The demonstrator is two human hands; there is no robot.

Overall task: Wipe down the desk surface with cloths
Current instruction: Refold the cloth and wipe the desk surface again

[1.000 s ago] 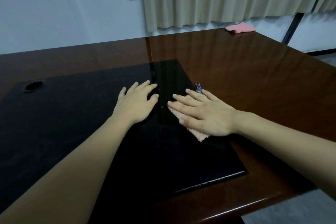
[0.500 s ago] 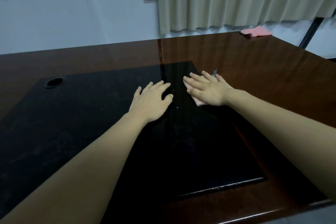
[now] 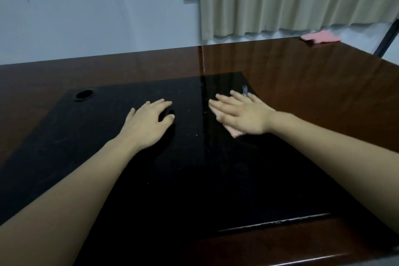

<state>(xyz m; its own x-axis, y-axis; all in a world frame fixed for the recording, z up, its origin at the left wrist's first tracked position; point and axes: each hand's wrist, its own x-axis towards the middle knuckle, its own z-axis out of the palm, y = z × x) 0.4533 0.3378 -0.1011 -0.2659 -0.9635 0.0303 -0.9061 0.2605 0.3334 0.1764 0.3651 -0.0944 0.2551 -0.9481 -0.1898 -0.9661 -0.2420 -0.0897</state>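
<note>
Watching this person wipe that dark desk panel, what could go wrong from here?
The pink cloth is mostly hidden under the flat right hand, so it could bunch up or slip out. The bare left hand presses the black panel and may leave smudges. Pale specks between both hands might get missed.

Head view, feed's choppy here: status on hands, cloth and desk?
Left hand flat on black desk pad, no cloth visible. Right hand open, pressing pink cloth near pad's far right. Second pink cloth at far corner. Nothing obstructing.
</note>
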